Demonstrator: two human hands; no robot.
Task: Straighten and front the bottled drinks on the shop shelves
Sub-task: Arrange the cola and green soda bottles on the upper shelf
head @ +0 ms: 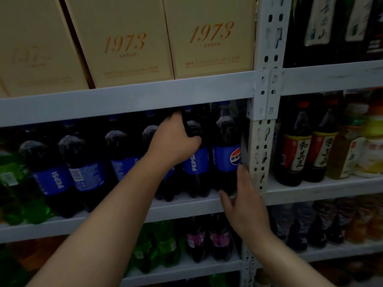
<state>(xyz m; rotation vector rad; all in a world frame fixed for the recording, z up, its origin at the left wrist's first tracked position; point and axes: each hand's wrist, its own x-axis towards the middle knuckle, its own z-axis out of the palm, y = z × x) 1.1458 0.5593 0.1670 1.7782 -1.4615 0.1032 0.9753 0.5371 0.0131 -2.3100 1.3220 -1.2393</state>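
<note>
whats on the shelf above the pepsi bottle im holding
Cream boxes marked 1973 stand on the shelf above the Pepsi bottle your left hand grips. Whatever is behind the boxes is covered.

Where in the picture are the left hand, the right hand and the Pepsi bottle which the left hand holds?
left hand [176, 141]: head view, on the back of the hand.
right hand [245, 206]: head view, on the back of the hand.
Pepsi bottle [195, 162]: head view, on its blue label.

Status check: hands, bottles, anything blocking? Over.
Left hand grips Pepsi bottle at its shoulder. Right hand open, against end bottle low down. Shelf upright close beside it.
</note>
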